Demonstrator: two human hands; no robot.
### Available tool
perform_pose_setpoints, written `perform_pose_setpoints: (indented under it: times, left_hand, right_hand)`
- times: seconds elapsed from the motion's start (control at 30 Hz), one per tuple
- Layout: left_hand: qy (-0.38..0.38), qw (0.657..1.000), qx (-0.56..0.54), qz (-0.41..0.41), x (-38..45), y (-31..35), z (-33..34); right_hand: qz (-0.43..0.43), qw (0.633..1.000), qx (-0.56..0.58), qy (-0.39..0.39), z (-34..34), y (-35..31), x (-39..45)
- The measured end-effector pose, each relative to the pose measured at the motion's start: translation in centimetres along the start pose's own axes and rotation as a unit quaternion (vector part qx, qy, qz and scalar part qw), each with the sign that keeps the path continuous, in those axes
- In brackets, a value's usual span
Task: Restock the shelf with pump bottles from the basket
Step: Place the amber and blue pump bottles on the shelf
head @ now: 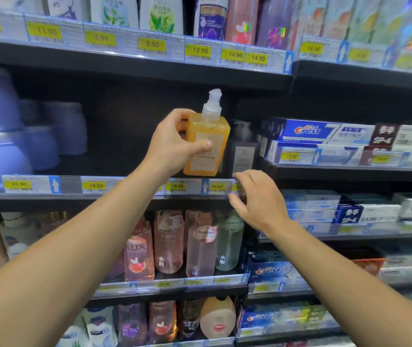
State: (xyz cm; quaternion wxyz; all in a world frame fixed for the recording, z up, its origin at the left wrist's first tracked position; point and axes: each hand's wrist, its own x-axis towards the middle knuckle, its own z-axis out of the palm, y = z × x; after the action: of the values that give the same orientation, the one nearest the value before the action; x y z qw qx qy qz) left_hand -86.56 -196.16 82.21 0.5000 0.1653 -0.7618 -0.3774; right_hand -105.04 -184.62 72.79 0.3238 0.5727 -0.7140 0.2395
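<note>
At twelve o'clock from the left hand (pixel 175 144), the orange pump bottle (pixel 206 144) hangs just over the middle shelf (pixel 94 196), gripped round its squared body; a dark bottle (pixel 242 151) stands at its three o'clock. Full of amber liquid with a clear pump and pale label, it probably feels heavy, rigid and slick, best held mid-body. The right hand (pixel 257 199) hovers loose-fingered, holding nothing, at five o'clock.

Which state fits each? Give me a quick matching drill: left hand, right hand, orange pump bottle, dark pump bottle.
Things:
1. left hand
2. right hand
3. orange pump bottle
4. dark pump bottle

States:
A. stands on the shelf, untouched
B. open, holds nothing
C. grips a bottle
D. held at the shelf's front edge

Pairs: 1-C, 2-B, 3-D, 4-A
</note>
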Motion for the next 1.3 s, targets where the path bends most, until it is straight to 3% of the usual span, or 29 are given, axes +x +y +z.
perform_pose_setpoints:
  times: [0.37, 0.53, 0.6, 0.7, 0.8, 0.87, 1.3]
  left_hand:
    - [-0.041, 0.974, 0.175, -0.140, 2.5, -3.7, 4.0]
    - [-0.105, 0.944, 0.293, -0.106, 2.8, -3.0, 3.4]
    - [-0.078, 0.941, 0.322, -0.074, 2.4, -2.3, 3.1]
    - [0.015, 0.941, 0.330, 0.072, 1.1, -1.4, 2.9]
    - [-0.051, 0.899, 0.404, 0.164, 0.8, -1.5, 3.2]
    - [-0.083, 0.887, 0.431, 0.145, 1.0, -1.7, 3.6]
    - [-0.113, 0.879, 0.457, 0.077, 5.1, -3.7, 6.2]
  right_hand:
    - [-0.030, 0.999, 0.010, -0.030, 0.3, 1.2, -0.7]
    - [-0.033, 0.999, 0.019, -0.010, 0.6, 1.3, -0.8]
    - [-0.033, 0.999, 0.022, -0.005, 0.7, 1.3, -0.8]
    - [-0.036, 0.999, 0.021, -0.012, 0.9, 1.4, -0.8]
    - [-0.037, 0.999, 0.023, -0.013, 1.1, 1.4, -0.7]
    - [-0.035, 0.999, 0.024, -0.014, 1.1, 1.4, -0.7]
    - [-0.027, 0.999, 0.042, -0.005, 1.4, 1.4, -0.9]
